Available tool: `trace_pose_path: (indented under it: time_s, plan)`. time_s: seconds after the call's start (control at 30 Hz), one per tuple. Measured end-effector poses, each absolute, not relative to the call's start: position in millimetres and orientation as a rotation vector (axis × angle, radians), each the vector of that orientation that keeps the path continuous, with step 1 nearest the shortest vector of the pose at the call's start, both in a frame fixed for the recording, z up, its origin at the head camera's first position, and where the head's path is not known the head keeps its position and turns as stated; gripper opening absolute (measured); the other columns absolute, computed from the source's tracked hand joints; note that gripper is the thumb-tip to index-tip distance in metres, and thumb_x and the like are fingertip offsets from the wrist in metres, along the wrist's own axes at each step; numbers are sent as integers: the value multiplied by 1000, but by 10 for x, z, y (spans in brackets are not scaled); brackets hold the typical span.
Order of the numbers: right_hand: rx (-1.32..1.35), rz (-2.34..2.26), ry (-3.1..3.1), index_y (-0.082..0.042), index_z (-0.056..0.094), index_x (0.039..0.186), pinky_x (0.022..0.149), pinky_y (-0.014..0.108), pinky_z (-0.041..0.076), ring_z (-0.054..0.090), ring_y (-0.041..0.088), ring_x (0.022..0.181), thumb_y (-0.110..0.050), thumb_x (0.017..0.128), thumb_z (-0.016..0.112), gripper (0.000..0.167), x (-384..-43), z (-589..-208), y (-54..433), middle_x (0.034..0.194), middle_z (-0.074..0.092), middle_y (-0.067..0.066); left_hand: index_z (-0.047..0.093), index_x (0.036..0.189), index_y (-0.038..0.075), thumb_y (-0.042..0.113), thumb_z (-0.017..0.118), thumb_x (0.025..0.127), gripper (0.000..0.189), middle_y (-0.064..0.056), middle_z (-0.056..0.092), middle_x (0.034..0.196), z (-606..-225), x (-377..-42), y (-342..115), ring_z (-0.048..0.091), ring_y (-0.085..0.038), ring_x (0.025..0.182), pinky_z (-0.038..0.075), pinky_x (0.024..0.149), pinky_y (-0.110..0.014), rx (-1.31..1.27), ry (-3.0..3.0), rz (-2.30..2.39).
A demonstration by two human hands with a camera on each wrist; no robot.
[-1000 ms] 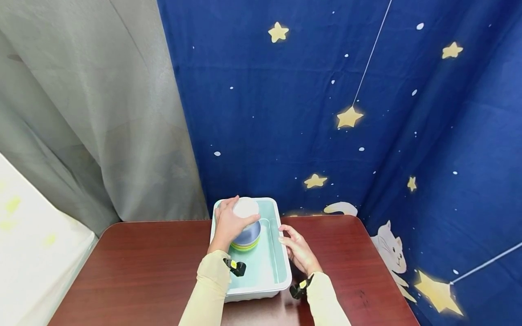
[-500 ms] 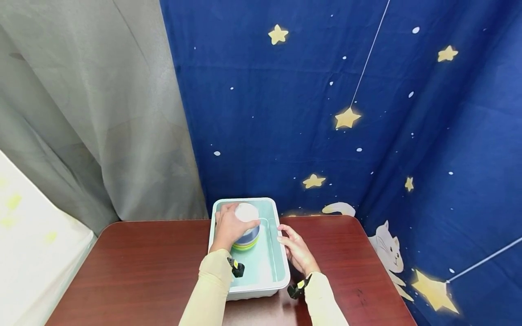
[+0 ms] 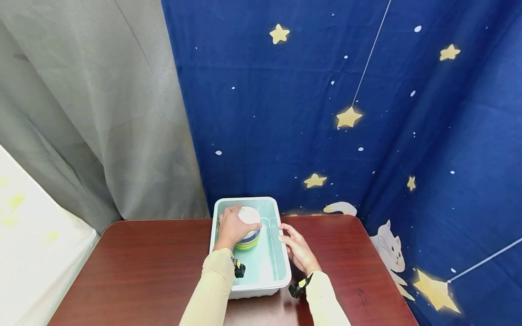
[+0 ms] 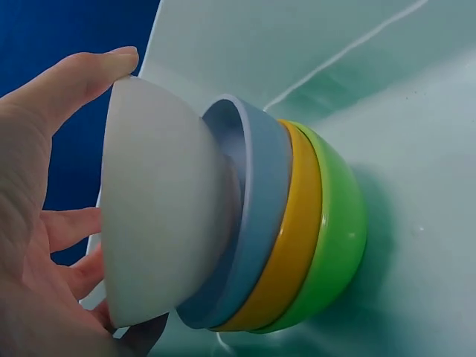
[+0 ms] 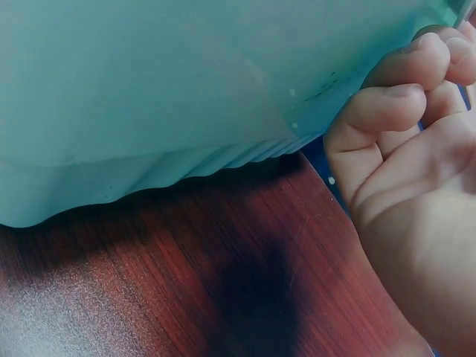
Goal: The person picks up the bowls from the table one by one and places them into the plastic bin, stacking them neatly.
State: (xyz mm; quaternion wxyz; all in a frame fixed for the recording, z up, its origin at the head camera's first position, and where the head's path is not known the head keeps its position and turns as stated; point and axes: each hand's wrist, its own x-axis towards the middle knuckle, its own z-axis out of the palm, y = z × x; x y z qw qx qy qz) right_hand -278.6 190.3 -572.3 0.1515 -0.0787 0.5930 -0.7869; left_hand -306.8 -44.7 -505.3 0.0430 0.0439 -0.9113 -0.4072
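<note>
My left hand (image 3: pixel 233 229) grips a white bowl (image 4: pixel 163 201) by its rim, the thumb on one side and the fingers round the other. The bowl's base dips into the mouth of a blue bowl (image 4: pixel 260 201). That one is nested in a yellow bowl (image 4: pixel 294 245), and a green bowl (image 4: pixel 342 223) is outermost. The stack stands in a pale green tub with a white rim (image 3: pixel 284 260), toward its left side. My right hand (image 3: pixel 299 251) holds the tub's right rim, its fingers curled against the outer wall in the right wrist view.
The tub stands on a reddish-brown wooden table (image 3: pixel 142 267). Behind the table hang a grey curtain (image 3: pixel 151 136) and a blue curtain with stars (image 3: pixel 261 113). A white cloth-like surface (image 3: pixel 36 253) lies at the left.
My left hand has lowered the white bowl toward the stack, so that it now sits down in the blue bowl's mouth. My right hand stays at the tub's rim.
</note>
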Motion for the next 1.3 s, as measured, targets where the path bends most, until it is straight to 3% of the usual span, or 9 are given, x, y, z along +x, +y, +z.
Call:
trace_pose_path:
  time_s: [0.5, 1.3]
  plan:
    - [-263, -2236, 1696, -21, 48, 126, 53, 16, 45, 52, 0, 56, -13, 98, 63, 32, -2780, -5736, 1906, 84, 62, -7, 49, 149, 2, 49, 93, 65, 106, -22, 47, 147, -5111, -3070, -430, 45, -41, 128, 42, 109, -57, 105, -2835, -1175]
    - [-264, -2247, 1687, -22, 49, 126, 56, 17, 49, 55, 0, 58, -15, 99, 63, 32, -2757, -5720, 1900, 87, 65, -7, 44, 152, 3, 45, 92, 68, 106, -22, 43, 149, -5173, -3087, -388, 44, -42, 131, 43, 110, -56, 114, -2888, -1263]
